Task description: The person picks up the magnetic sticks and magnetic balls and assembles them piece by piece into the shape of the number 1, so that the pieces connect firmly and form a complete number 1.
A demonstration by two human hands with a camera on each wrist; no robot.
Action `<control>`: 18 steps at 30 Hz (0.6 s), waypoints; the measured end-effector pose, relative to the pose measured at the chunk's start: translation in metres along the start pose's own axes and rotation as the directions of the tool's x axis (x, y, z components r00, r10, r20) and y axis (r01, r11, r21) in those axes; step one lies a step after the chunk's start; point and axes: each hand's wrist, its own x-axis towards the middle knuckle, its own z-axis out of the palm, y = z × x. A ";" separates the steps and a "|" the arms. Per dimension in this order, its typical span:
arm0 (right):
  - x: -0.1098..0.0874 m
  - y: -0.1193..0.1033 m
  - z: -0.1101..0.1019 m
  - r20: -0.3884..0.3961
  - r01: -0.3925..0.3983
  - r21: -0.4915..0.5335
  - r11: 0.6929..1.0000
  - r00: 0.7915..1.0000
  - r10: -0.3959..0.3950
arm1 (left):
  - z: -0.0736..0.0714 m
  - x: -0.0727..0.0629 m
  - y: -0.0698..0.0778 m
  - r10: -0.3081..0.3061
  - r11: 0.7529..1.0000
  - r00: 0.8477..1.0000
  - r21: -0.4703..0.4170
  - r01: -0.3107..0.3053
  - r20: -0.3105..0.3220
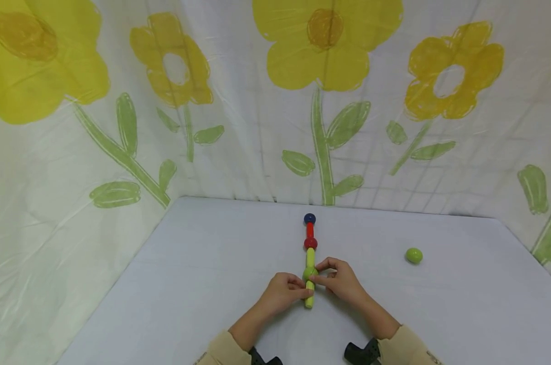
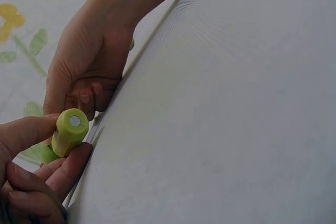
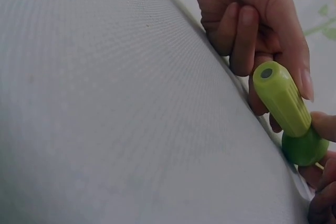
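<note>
A line of magnetic sticks and balls lies on the white table: a dark blue ball (image 1: 309,218), a red stick (image 1: 309,231), a red ball (image 1: 310,243), a yellow-green stick (image 1: 310,257), a green ball (image 1: 309,274) and a near yellow-green stick (image 1: 309,302). My left hand (image 1: 281,293) pinches the near stick between thumb and fingers. On the other side, my right hand (image 1: 341,281) holds the green ball between its thumb and index finger. The right wrist view shows the near stick (image 3: 283,100) meeting the green ball (image 3: 304,148). A round metal disc marks the stick's free end.
A loose light green ball (image 1: 414,255) sits on the right part of the white tabletop (image 1: 202,263). Behind the table hangs a white curtain (image 1: 239,132) printed with yellow flowers. Black wrist devices (image 1: 363,352) show at the cuffs of the beige sleeves.
</note>
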 end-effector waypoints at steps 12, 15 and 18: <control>0.000 0.001 0.000 0.001 0.009 0.023 1.000 1.000 -0.009 | 0.003 -0.001 0.003 -0.010 1.000 1.000 0.002 0.010 -0.011; 0.000 0.001 -0.001 0.008 0.010 0.025 1.000 1.000 -0.010 | 0.002 -0.001 0.002 -0.005 1.000 1.000 0.000 0.005 -0.004; 0.000 0.002 -0.001 0.015 0.015 0.027 1.000 1.000 -0.015 | 0.000 0.000 0.001 0.000 1.000 1.000 -0.005 0.000 0.005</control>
